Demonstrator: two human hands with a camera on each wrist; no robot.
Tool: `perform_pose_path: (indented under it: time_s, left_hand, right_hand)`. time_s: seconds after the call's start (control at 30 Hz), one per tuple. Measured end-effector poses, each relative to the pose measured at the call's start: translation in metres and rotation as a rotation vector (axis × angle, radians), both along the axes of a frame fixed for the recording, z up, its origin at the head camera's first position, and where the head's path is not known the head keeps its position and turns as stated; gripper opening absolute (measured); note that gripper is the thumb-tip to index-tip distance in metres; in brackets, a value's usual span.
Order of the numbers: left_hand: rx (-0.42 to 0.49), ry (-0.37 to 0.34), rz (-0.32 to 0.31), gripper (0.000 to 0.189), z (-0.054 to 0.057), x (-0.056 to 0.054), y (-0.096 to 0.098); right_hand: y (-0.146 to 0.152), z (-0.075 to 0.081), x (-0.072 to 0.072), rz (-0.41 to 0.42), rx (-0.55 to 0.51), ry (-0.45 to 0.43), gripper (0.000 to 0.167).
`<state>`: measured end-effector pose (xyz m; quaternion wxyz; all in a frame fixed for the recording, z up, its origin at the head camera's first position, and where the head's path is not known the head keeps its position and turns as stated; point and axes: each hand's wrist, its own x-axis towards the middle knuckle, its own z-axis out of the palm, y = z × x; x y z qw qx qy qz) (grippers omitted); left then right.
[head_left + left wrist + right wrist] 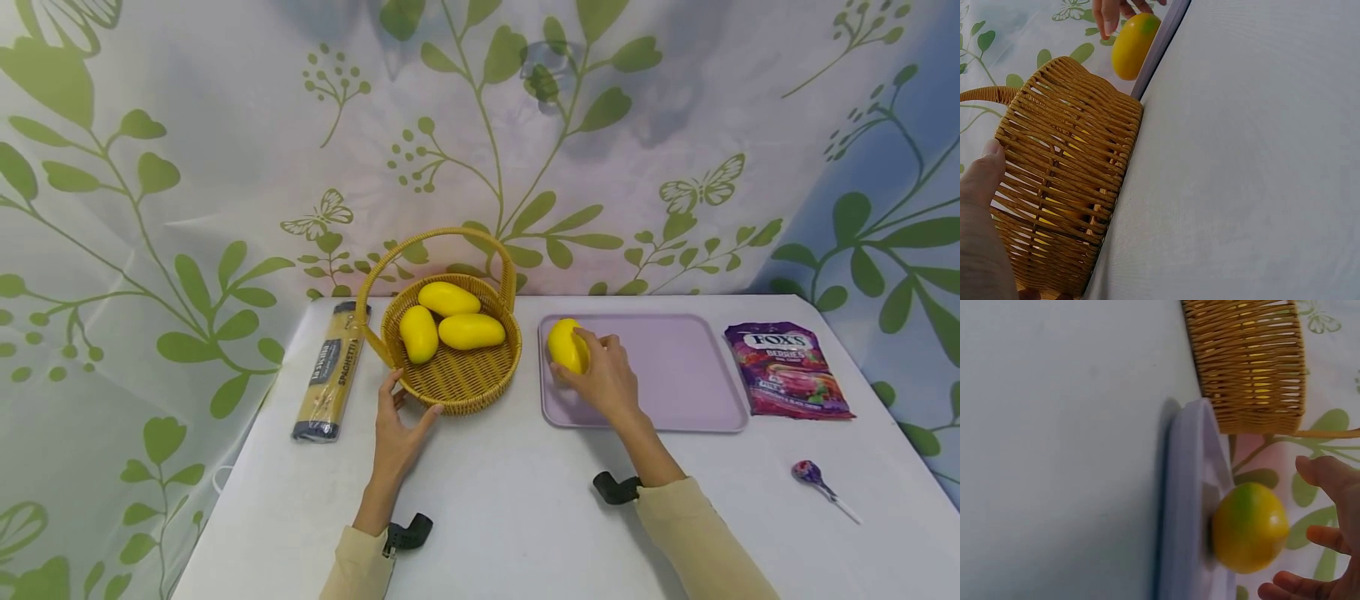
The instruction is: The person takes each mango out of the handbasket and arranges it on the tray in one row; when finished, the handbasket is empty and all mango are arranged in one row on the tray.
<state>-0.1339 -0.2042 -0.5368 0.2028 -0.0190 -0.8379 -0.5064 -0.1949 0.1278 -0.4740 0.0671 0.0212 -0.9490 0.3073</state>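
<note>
A round-bottomed wicker basket (468, 404) with a tall handle holds three yellow mangoes (471, 332). My left hand (401, 437) grips its near left side, with the thumb (984, 172) against the woven wall. Another mango (566, 346), yellow with a green patch, lies on the left end of the lilac tray (675, 375). Over it is my right hand (603, 379), fingers and thumb spread around the fruit. In the right wrist view a gap shows between those fingers (1329, 539) and the mango (1249, 528).
Left of the basket lies a packet of spaghetti (330, 375). A purple bag of berry candy (787, 371) is right of the tray, and a wrapped lollipop (810, 473) lies nearer the front. A leaf-patterned curtain (225, 167) hangs behind the white table (495, 508).
</note>
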Motion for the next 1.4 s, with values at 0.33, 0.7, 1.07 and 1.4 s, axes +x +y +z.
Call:
perform_pose_path:
  time_s: [0.33, 0.7, 1.07, 1.4]
  left_hand:
    - [-0.009, -0.018, 0.014, 0.084, -0.002, -0.002, -0.003]
    - [-0.003, 0.004, -0.008, 0.086, -0.006, 0.0, -0.006]
    - [-0.015, 0.046, -0.024, 0.086, -0.004, -0.001, -0.004]
    - [-0.023, 0.03, -0.01, 0.085, -0.003, -0.002, -0.004]
  right_hand:
    - [-0.03, 0.048, 0.0, 0.094, -0.063, 0.134, 0.072]
    - [-0.078, 0.054, -0.008, 0.33, -0.072, 0.222, 0.069]
    - [-0.115, 0.041, -0.032, 0.471, -0.052, 0.124, 0.068]
    - [-0.136, 0.027, -0.057, 0.472, 0.052, -0.044, 0.073]
